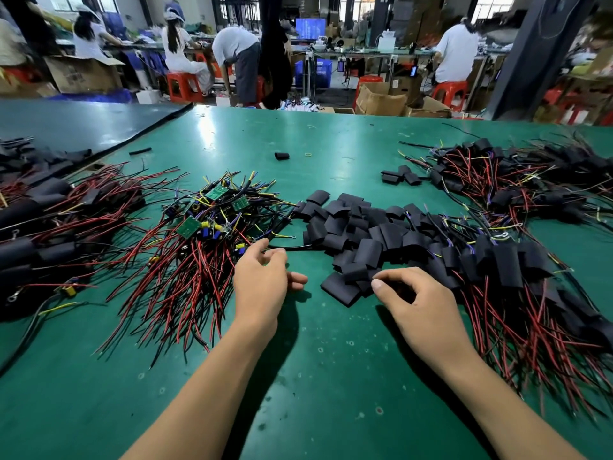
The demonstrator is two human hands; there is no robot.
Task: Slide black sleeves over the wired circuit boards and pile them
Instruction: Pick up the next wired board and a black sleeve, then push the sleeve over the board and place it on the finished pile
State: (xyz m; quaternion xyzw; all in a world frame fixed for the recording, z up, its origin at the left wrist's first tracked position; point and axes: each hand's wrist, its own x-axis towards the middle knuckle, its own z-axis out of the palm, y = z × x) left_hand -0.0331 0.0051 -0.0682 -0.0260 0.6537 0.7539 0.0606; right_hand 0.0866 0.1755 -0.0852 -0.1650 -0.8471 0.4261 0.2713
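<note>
A heap of bare green circuit boards [212, 210] with red, black and yellow wires lies left of centre on the green table [315, 376]. Loose black sleeves [351, 234] are scattered in the middle. Sleeved boards [504, 263] are piled at the right, their wires fanned toward me. My left hand [262, 287] rests by the wire heap's near right edge, fingers apart, fingertips near a black wire. My right hand [418, 307] hovers at the sleeves' near edge, thumb and fingers curled over them; whether it pinches one I cannot tell.
Another pile of sleeved boards [517, 174] lies far right, and a further bundle [49, 220] at the far left. A single sleeve [282, 156] sits mid-table. Beyond the table's far edge, people work at benches among red stools and cardboard boxes.
</note>
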